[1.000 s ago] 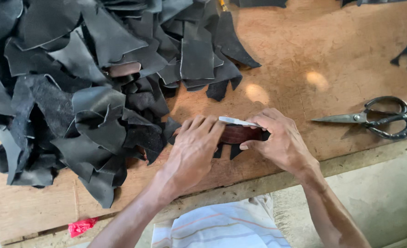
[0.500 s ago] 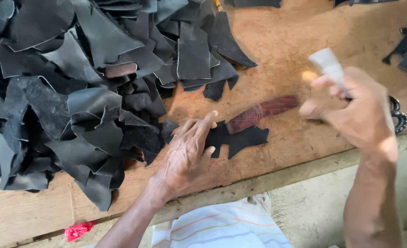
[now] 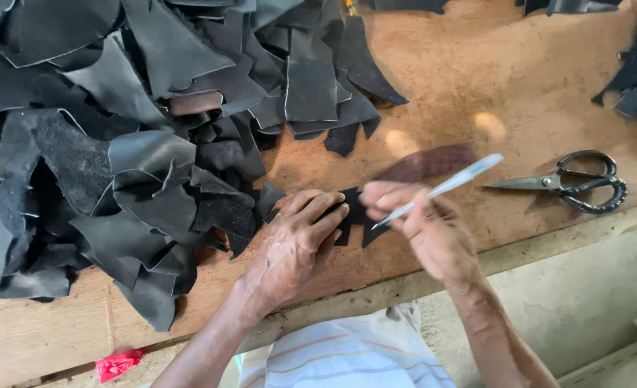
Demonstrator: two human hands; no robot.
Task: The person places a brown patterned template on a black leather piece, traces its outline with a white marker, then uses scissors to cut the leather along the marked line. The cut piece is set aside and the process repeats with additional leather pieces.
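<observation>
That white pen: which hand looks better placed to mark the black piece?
Probably the right hand: it grips the white pen with the tip at the black leather piece, while the left hand lies flat on it.

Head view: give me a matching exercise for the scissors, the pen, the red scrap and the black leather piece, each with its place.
1 scissors
2 white pen
3 red scrap
4 black leather piece

a under the left hand
b in the right hand
c lying at the workbench's right
d near edge, far left

Pairs: 1-c, 2-b, 3-d, 4-a
</observation>
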